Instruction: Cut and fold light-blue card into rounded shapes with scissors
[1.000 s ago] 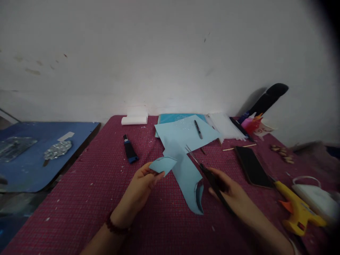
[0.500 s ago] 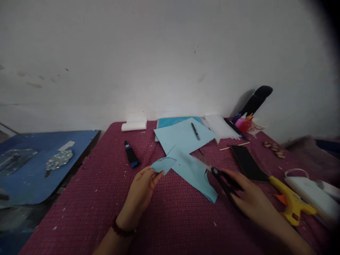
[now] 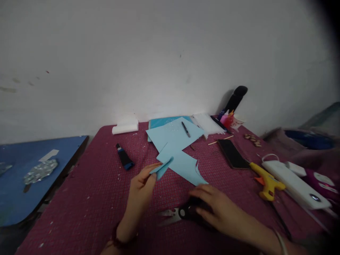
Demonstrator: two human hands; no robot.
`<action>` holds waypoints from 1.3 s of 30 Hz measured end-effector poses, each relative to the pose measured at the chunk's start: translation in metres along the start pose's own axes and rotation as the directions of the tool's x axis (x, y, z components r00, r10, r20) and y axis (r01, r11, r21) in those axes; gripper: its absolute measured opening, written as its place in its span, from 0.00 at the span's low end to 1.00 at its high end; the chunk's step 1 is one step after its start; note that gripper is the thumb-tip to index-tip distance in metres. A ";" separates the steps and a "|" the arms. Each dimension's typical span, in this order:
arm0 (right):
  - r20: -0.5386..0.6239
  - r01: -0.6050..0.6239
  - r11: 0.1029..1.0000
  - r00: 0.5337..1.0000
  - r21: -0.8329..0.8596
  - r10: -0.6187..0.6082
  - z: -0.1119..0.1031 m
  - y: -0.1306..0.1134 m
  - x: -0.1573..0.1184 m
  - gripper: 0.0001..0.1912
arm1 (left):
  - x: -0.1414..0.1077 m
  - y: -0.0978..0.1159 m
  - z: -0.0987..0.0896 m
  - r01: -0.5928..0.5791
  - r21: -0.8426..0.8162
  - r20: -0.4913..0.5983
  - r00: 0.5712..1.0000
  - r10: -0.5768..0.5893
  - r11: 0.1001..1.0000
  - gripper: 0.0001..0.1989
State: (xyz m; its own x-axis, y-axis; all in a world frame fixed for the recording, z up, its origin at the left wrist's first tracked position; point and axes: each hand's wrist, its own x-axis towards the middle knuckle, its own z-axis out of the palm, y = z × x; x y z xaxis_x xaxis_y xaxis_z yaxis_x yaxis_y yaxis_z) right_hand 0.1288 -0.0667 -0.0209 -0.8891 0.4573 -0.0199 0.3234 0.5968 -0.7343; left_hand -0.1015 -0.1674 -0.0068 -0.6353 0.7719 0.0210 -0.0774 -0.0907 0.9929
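My left hand (image 3: pixel 143 182) pinches a small folded piece of light blue paper (image 3: pixel 162 168) between thumb and fingers. My right hand (image 3: pixel 215 205) is on the black handles of a pair of scissors (image 3: pixel 184 212), low over the table's near part. The blades point left, slightly parted and blurred. Some of the handle is hidden under the fingers. Just beyond my hands lies a larger cut sheet of light blue paper (image 3: pixel 183 165), with a thin curled strip along its right edge.
A black pen (image 3: pixel 186 129) rests on another blue sheet (image 3: pixel 166 134) at the back. A dark blue tool (image 3: pixel 124 157) lies left. To the right are a black slab (image 3: pixel 232 154), a yellow glue gun (image 3: pixel 267 180) and a white power strip (image 3: pixel 292 184). A blue board (image 3: pixel 16 191) stands beyond the left edge.
My right hand has brought the scissors down, nearer to me and leftward, away from the cut sheet. The small paper in my left hand has turned more edge-on. The view has swung right.
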 end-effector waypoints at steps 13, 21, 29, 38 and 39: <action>-0.119 0.026 0.626 0.987 0.780 0.107 0.021 -0.025 0.089 0.11 | -0.005 -0.010 0.011 -0.033 -0.005 -0.034 0.999 0.033 0.999 0.07; -0.056 -0.036 0.611 0.990 0.791 0.131 0.027 -0.007 0.088 0.12 | 0.007 -0.014 0.014 0.260 -0.518 -0.030 0.947 -0.321 0.815 0.13; -0.161 0.061 0.599 0.980 0.798 0.114 0.023 -0.001 0.088 0.16 | 0.002 -0.021 0.020 0.289 -0.411 0.119 0.957 -0.264 0.864 0.14; -0.031 -0.002 0.197 0.986 0.980 0.165 0.022 0.002 0.088 0.22 | -0.004 -0.023 0.022 0.433 -0.308 0.281 0.892 -0.354 0.847 0.13; -0.012 -0.015 0.192 0.991 0.981 0.136 0.022 0.002 0.087 0.23 | -0.004 -0.023 0.022 0.442 -0.302 0.293 0.886 -0.359 0.845 0.14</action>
State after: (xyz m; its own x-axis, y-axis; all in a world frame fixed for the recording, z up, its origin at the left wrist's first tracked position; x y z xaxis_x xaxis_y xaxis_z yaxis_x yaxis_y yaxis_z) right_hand 0.0449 -0.0403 -0.0396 -0.8331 0.5418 -0.1114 -0.2426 -0.5388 -0.8067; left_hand -0.0803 -0.1546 -0.0273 -0.3097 0.9011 -0.3035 -0.5780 0.0750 0.8126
